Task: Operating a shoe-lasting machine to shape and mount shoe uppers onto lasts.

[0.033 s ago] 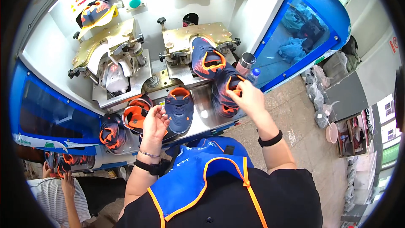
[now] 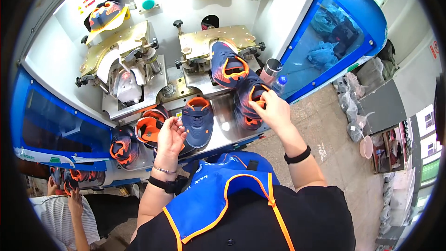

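At the right end of the metal ledge, my right hand [image 2: 276, 111] has its fingers pinched at the orange-lined collar of a navy sneaker [image 2: 245, 98]. Another navy sneaker [image 2: 226, 65] lies just behind it, against the right press. My left hand [image 2: 171, 138] is palm up with loosely curled fingers and nothing visible in them. Right beside its fingertips stands a single navy sneaker [image 2: 198, 126] with an orange lining, toe toward me. To the left of that hand sit an orange-lined shoe [image 2: 147, 127] and a dark patterned sneaker [image 2: 123, 148].
Two brass-topped presses, left [image 2: 116, 49] and right [image 2: 211, 39], stand behind the ledge. A steel tumbler [image 2: 272, 69] and a blue-capped bottle [image 2: 280, 82] are near my right hand. Blue-framed doors flank the machine. A co-worker's hands [image 2: 74, 200] hold a shoe at lower left.
My right hand has shifted very slightly at the sneaker's collar. The left hand and the shoes look the same.
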`<action>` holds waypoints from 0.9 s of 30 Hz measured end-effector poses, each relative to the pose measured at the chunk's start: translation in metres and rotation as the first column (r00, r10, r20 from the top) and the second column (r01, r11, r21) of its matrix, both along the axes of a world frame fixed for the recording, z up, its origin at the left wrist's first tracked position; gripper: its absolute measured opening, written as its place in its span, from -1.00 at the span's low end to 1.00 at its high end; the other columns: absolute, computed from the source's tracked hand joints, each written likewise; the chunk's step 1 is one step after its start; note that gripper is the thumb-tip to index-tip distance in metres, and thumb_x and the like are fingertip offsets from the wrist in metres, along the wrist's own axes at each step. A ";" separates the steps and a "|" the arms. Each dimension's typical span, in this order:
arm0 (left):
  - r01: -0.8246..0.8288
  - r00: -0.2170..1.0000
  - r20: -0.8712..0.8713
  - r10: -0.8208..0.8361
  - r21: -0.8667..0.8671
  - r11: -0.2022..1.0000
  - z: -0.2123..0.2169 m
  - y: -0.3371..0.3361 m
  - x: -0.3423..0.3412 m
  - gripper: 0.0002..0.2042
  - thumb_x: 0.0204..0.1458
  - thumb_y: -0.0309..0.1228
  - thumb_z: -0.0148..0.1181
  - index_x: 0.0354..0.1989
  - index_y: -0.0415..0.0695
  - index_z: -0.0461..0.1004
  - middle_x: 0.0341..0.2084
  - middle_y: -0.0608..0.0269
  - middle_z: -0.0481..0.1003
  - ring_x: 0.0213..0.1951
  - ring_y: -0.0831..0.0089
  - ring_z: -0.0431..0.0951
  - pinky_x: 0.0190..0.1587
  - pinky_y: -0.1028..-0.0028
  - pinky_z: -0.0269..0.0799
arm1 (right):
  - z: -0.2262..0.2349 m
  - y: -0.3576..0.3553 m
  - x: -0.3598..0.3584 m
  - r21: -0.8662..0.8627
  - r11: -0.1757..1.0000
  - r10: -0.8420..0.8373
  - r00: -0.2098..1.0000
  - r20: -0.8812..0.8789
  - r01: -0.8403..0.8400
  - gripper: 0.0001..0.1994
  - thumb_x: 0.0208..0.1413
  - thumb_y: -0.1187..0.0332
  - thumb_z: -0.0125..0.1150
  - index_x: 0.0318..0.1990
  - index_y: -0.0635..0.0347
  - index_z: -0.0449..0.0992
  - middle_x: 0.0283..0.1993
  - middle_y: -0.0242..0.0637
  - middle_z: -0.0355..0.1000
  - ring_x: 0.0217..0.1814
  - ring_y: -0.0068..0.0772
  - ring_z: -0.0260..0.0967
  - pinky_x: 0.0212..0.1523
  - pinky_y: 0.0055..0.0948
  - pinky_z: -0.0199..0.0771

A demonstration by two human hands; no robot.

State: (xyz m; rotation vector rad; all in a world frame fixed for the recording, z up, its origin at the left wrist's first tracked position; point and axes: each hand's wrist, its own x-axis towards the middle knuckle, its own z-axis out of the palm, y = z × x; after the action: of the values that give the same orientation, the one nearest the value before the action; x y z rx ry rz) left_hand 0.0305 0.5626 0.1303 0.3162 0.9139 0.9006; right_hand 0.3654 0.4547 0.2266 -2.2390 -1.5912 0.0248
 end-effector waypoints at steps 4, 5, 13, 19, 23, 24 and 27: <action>-0.023 1.000 -0.019 0.023 0.017 1.000 -0.001 -0.001 0.003 -0.83 0.28 -0.21 0.16 -0.18 -0.02 0.49 -0.42 0.40 0.49 -0.38 0.47 0.49 -0.32 0.45 0.45 | 0.005 -0.016 0.004 0.165 0.986 0.002 1.000 -0.004 -0.001 -0.54 0.08 -0.11 0.42 -0.22 0.14 0.57 -0.16 -0.24 0.47 -0.20 -0.06 0.58 -0.26 -0.13 0.58; -0.032 0.999 -0.031 0.032 0.016 0.999 -0.001 -0.002 0.004 -0.83 0.28 -0.21 0.15 -0.17 -0.04 0.48 -0.41 0.39 0.49 -0.38 0.47 0.50 -0.32 0.44 0.45 | 0.012 -0.019 0.004 0.234 0.972 -0.004 1.000 0.010 0.001 -0.55 0.08 -0.09 0.43 -0.20 0.14 0.57 -0.16 -0.27 0.47 -0.20 -0.07 0.58 -0.27 -0.14 0.58; -0.138 0.986 -0.093 0.139 0.021 0.990 -0.002 -0.016 0.008 -0.83 0.25 -0.24 0.17 -0.17 -0.07 0.51 -0.44 0.33 0.53 -0.39 0.42 0.54 -0.34 0.41 0.47 | 0.032 0.004 -0.054 0.607 0.617 0.613 0.789 0.026 -0.500 -0.81 0.00 0.42 0.51 -0.38 0.14 0.52 -0.42 -0.27 0.46 -0.51 -0.21 0.48 -0.51 -0.32 0.46; -0.199 0.956 -0.189 0.225 0.150 0.968 0.002 -0.041 -0.022 -0.84 0.32 -0.28 0.11 -0.17 -0.08 0.53 -0.43 0.32 0.57 -0.43 0.50 0.56 -0.37 0.48 0.50 | 0.021 0.035 -0.119 0.546 0.608 0.760 0.622 -0.189 -0.577 -0.86 0.06 0.50 0.43 -0.42 0.18 0.54 -0.44 -0.26 0.48 -0.52 -0.21 0.48 -0.51 -0.33 0.45; -0.302 0.920 -0.214 0.329 0.152 0.941 0.007 -0.044 -0.070 -0.81 0.35 -0.25 0.10 -0.18 -0.09 0.53 -0.45 0.34 0.56 -0.46 0.53 0.53 -0.38 0.51 0.48 | 0.037 0.077 -0.168 0.650 0.498 0.821 0.553 -0.141 -0.574 -0.87 0.09 0.53 0.40 -0.41 0.19 0.53 -0.39 -0.23 0.50 -0.48 -0.20 0.49 -0.49 -0.33 0.45; -0.332 0.907 -0.224 0.356 0.137 0.933 0.009 -0.044 -0.084 -0.81 0.36 -0.26 0.08 -0.19 -0.09 0.53 -0.45 0.35 0.56 -0.47 0.54 0.53 -0.39 0.51 0.48 | 0.044 0.092 -0.183 0.616 0.523 0.801 0.586 -0.121 -0.589 -0.88 0.08 0.55 0.39 -0.39 0.21 0.52 -0.36 -0.19 0.52 -0.41 -0.15 0.53 -0.43 -0.32 0.49; -0.309 0.913 -0.197 0.357 0.237 0.921 0.013 -0.048 -0.130 -0.81 0.38 -0.27 0.04 -0.17 -0.08 0.51 -0.44 0.36 0.56 -0.48 0.57 0.52 -0.40 0.54 0.47 | 0.081 0.182 -0.231 0.754 0.281 0.815 0.562 0.139 -0.594 -0.86 0.06 0.60 0.33 -0.27 0.19 0.51 -0.20 -0.13 0.53 -0.32 -0.06 0.55 -0.33 -0.28 0.56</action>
State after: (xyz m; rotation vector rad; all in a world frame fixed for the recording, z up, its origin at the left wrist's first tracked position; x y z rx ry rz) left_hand -0.0997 0.5149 0.1435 0.4570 1.1212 1.2989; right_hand 0.1343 0.6363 0.3073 -0.7024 -1.8504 -0.0511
